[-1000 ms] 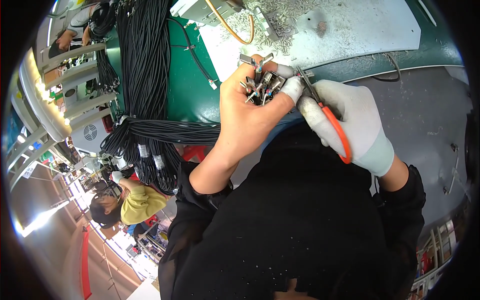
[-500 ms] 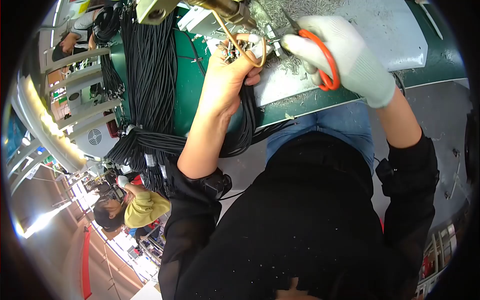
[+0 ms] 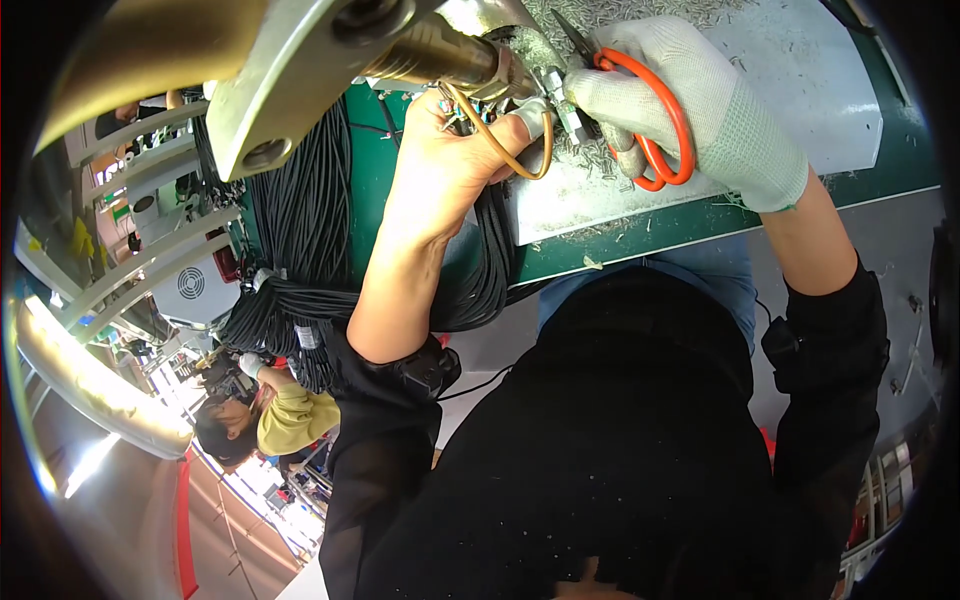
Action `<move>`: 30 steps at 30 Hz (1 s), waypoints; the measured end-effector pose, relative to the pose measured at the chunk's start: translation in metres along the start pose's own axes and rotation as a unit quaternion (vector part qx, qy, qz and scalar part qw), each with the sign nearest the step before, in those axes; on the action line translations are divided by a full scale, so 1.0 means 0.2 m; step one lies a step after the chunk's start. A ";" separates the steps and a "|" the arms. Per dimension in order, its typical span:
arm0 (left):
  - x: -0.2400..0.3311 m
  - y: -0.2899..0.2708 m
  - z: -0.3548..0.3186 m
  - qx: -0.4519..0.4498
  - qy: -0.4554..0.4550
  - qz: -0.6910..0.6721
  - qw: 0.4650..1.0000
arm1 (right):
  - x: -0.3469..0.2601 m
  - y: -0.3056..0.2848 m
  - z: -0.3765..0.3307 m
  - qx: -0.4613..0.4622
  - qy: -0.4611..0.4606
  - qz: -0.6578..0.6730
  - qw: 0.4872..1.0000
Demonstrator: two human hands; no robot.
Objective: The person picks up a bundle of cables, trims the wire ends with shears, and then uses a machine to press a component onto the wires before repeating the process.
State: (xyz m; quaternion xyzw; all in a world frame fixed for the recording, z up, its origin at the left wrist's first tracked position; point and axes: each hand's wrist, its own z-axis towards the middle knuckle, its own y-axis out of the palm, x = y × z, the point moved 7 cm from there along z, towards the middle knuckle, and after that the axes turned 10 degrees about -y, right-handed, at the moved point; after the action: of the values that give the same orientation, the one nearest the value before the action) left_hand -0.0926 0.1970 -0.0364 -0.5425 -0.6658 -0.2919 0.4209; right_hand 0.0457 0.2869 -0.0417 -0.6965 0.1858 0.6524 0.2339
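My left hand [image 3: 450,165], with a white cover on the thumb tip, is closed round a bunch of black cable ends [image 3: 455,118] with thin coloured wires. A tan curved tube [image 3: 540,160] loops in front of its thumb. My right hand [image 3: 690,100], in a white knit glove, is closed with red-handled scissors [image 3: 680,130] hooked in it, their dark blades pointing away. Its thumb and fingers are beside a small shiny metal connector [image 3: 572,122], between both hands; which hand bears it I cannot tell. The connector lies close to a metal machine nozzle [image 3: 500,75].
A pale machine arm [image 3: 290,90] looms at upper left. Thick bundles of black cable [image 3: 300,200] lie on the green table [image 3: 372,190]. Many small metal clippings [image 3: 690,15] cover a white sheet [image 3: 830,110]. At left, a person in a yellow top [image 3: 295,420] sits beyond white racks.
My view has moved closer to the machine, so its arm and nozzle look larger. Both hands keep their grips near the nozzle, and the metal connector shows more plainly between them.
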 end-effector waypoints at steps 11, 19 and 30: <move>0.00 -0.02 -0.01 -0.006 0.024 0.023 0.999 | -0.01 0.01 0.00 -0.005 -0.013 -0.003 1.000; -0.01 -0.02 -0.03 0.040 0.021 0.007 0.999 | -0.03 0.01 -0.02 -0.001 -0.053 0.026 0.998; 0.01 0.00 -0.04 0.008 0.024 0.052 0.998 | -0.05 0.02 -0.02 0.000 -0.003 0.011 1.000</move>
State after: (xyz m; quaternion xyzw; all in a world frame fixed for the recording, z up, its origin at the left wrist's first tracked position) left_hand -0.0917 0.1915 -0.0304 -0.5658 -0.6290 -0.2769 0.4557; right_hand 0.0463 0.2817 -0.0325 -0.6922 0.1930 0.6572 0.2275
